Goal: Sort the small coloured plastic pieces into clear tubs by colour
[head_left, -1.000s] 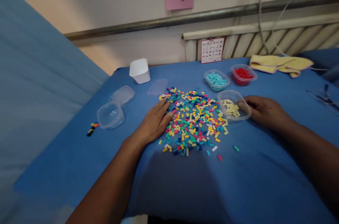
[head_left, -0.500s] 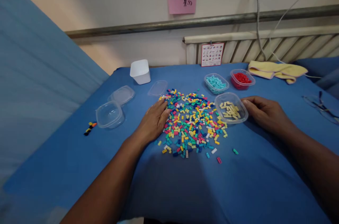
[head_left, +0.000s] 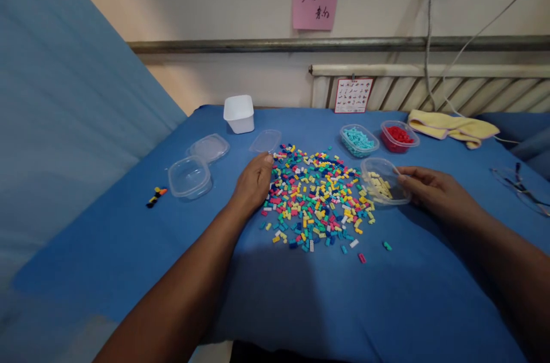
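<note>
My right hand [head_left: 432, 190] grips the right rim of a clear plastic tub [head_left: 397, 192], thumb and fingers closed on its edge. The tub tilts toward the pile, and pale yellow toy bricks [head_left: 378, 184] lie gathered at its left side. To its left spreads a pile of small mixed-colour toy bricks [head_left: 315, 194] on the blue cloth. My left hand [head_left: 253, 184] rests at the pile's left edge, turned on its side with the thumb uppermost. Its other fingers are mostly hidden, so whether they hold a brick I cannot tell.
Behind the tub stand tubs of light blue bricks [head_left: 358, 151] and red bricks [head_left: 399, 145]. On the left are an unfilled clear tub [head_left: 189, 177], lids [head_left: 209, 148] and a white container [head_left: 239, 117]. A yellow cloth [head_left: 451, 127] and glasses [head_left: 522, 188] lie on the right.
My left hand has turned from lying flat with fingers spread to standing on its side. The tub in my right hand has tipped leftward and its bricks have shifted left. My view has swung slightly.
</note>
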`<action>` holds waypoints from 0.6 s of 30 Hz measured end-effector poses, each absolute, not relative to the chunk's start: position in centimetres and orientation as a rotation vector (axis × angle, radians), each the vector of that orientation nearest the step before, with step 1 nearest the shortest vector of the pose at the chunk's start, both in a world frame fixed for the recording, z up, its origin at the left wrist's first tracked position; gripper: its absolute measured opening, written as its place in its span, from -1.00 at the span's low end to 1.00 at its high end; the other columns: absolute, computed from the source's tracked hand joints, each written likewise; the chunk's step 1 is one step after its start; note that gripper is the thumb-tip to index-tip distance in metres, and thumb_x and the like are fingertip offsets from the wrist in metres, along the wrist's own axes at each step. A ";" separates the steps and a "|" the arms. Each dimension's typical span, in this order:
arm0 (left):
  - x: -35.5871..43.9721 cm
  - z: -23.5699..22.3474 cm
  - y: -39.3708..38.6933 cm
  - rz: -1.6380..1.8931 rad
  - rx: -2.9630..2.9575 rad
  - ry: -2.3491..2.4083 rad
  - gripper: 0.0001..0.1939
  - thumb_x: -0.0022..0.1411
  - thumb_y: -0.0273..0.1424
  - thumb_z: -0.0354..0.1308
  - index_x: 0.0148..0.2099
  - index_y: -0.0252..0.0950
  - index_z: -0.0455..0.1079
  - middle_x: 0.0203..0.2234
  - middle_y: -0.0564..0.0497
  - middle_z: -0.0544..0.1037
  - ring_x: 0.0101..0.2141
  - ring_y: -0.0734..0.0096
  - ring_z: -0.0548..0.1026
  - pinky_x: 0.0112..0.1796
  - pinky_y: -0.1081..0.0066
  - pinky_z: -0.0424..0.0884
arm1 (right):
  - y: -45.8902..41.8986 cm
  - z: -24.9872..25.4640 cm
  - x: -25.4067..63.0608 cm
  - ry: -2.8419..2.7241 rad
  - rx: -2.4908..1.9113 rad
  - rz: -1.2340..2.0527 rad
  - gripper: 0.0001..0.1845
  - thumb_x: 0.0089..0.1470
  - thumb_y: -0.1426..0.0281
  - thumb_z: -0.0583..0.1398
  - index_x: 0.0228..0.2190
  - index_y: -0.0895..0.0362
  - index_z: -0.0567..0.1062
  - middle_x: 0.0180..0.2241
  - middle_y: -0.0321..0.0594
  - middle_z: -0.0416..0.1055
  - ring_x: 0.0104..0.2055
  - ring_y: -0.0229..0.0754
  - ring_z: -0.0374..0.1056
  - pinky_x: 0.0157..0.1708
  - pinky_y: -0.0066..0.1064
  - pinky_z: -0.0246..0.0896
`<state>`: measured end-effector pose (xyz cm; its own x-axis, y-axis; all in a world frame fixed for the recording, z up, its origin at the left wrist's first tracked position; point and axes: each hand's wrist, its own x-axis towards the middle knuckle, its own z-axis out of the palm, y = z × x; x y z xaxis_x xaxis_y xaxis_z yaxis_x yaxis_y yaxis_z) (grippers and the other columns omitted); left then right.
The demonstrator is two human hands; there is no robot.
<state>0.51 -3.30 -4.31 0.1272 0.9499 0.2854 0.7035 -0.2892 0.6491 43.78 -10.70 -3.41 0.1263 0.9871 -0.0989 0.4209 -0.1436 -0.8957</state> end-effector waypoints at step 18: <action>1.0 -4.7 -3.6 1.148 1.886 1.600 -0.37 0.68 0.00 -0.20 -0.12 -0.23 0.60 -0.04 -0.21 0.74 0.07 0.03 0.67 0.20 0.06 0.53 | -0.9 1.5 36.0 -1.422 -1.494 0.907 -0.59 0.12 0.00 0.43 -0.29 0.08 0.60 -0.53 -0.29 0.40 -0.55 -0.24 0.24 -0.58 -0.40 0.13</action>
<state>0.95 -3.61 -4.70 0.0012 0.9469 0.3216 0.6077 -0.2561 0.7518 36.02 -0.86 1.52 0.0866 0.9947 0.0549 0.3699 0.0191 -0.9289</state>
